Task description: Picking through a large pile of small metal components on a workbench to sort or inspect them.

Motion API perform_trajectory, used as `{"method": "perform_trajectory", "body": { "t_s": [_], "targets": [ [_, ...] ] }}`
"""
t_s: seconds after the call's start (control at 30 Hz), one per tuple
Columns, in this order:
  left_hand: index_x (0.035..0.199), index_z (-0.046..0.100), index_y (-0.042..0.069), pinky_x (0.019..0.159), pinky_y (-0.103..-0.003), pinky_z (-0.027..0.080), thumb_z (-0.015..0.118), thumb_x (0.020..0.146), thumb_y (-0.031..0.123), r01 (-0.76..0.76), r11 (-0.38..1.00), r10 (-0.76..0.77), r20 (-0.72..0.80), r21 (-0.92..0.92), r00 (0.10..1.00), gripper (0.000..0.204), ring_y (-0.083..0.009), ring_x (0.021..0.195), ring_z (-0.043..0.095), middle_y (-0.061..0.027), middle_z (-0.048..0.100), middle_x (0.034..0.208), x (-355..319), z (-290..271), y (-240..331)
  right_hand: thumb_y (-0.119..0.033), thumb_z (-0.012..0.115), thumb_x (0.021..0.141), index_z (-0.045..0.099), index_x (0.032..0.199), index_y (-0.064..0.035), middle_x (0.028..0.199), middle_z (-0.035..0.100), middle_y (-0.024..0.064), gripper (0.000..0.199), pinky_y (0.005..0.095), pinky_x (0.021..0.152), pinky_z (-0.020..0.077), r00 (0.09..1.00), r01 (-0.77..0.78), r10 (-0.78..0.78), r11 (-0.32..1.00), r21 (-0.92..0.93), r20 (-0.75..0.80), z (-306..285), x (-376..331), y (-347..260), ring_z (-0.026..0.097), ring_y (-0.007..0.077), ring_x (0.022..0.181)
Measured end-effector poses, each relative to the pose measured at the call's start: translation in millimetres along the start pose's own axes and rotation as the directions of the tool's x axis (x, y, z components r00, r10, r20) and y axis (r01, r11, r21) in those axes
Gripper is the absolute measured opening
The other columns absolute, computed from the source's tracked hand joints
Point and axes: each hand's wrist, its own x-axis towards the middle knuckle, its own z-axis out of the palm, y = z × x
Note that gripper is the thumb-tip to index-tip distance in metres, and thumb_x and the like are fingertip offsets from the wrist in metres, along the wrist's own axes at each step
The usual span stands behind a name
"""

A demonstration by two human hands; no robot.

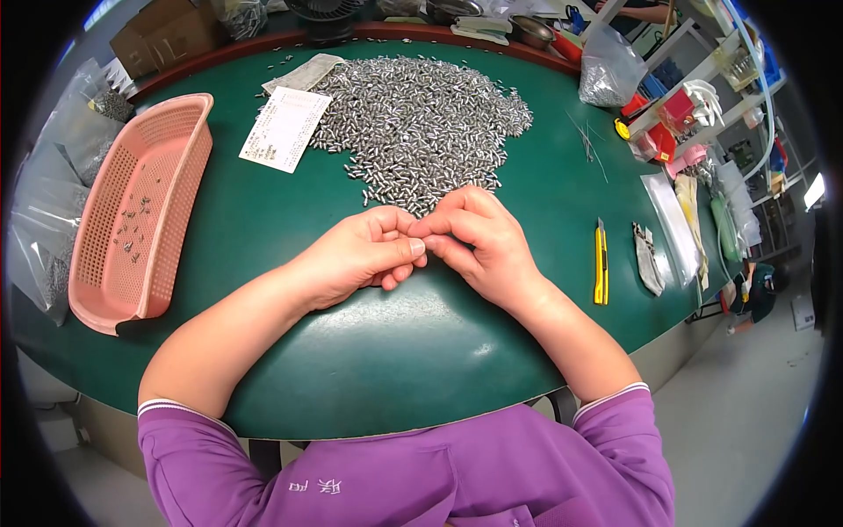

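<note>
A broad heap of small silvery metal cylinders (421,123) covers the far middle of the green table. At its near edge my two hands meet, fingertips touching. My left hand (373,250) is closed, its thumb pressed against the curled fingers. My right hand (479,237) is pinched, thumb and forefinger together beside the left fingertips. Whatever lies between the fingers is too small or hidden to make out. To the left stands a pink perforated plastic basket (180,237) with several small metal pieces (133,228) on its bottom.
A printed white card (285,129) and a grey cloth-like piece (303,73) touch the heap's left side. On the right lie a yellow utility knife (601,263), a worn grey tool (647,259) and thin wires (590,145). Filled plastic bags (610,66) and a fan (325,13) line the edges.
</note>
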Motion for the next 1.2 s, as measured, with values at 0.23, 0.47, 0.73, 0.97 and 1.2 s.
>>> {"method": "perform_trajectory", "body": {
  "t_s": [0.23,0.47,0.73,0.97,1.2],
  "targets": [
    [0.104,0.054,0.001,0.053,-0.018,0.043,0.049,0.096,0.017,-0.007,0.998,0.004,-0.055,-0.063,0.999,0.019,-0.0057,0.061,0.050,-0.0044,0.058,0.083,1,5,2,-0.005,0.065,0.077,0.067,0.089,-0.0095,0.086,0.059,0.0050,0.013,0.0344,0.074,0.0477,0.978,-0.116,0.087,0.982,-0.147,-0.192,-12,0,23,0.058,0.0243,0.085],
    [0.107,0.054,0.000,0.054,-0.018,0.044,0.044,0.099,0.020,-0.016,0.994,0.012,-0.037,-0.107,0.999,0.024,-0.0067,0.063,0.051,-0.0059,0.058,0.086,0,4,1,-0.007,0.066,0.077,0.066,0.087,-0.0091,0.085,0.058,0.0050,0.011,0.0364,0.073,0.0470,0.978,-0.157,0.120,0.961,-0.229,-0.170,-13,-1,32,0.057,0.0253,0.084],
    [0.109,0.052,-0.001,0.058,-0.021,0.046,0.041,0.099,0.018,-0.001,0.991,0.001,-0.005,-0.131,1.000,0.025,-0.0084,0.068,0.053,-0.0072,0.057,0.090,0,0,0,-0.007,0.068,0.075,0.065,0.084,-0.0077,0.085,0.057,0.0052,0.010,0.0368,0.075,0.0466,0.986,-0.168,0.153,0.932,-0.321,-0.073,-12,-2,30,0.056,0.0251,0.085],
    [0.108,0.051,-0.001,0.057,-0.021,0.044,0.039,0.098,0.016,0.000,0.989,-0.004,-0.026,-0.149,1.000,0.023,-0.0096,0.066,0.052,-0.0091,0.057,0.088,0,1,1,-0.008,0.067,0.076,0.063,0.083,-0.0072,0.085,0.057,0.0065,0.008,0.0382,0.076,0.0462,0.986,-0.159,0.167,0.949,-0.273,0.008,-9,-4,25,0.056,0.0266,0.086],
    [0.108,0.049,0.002,0.056,-0.020,0.044,0.042,0.099,0.022,-0.009,0.995,0.010,0.016,-0.096,1.000,0.023,-0.0082,0.063,0.051,-0.0066,0.057,0.086,-2,3,3,-0.010,0.067,0.077,0.063,0.086,-0.0092,0.088,0.056,0.0059,0.011,0.0370,0.077,0.0451,0.997,-0.074,0.074,0.997,0.002,-0.013,-5,-1,7,0.055,0.0259,0.088]
  ]
}}
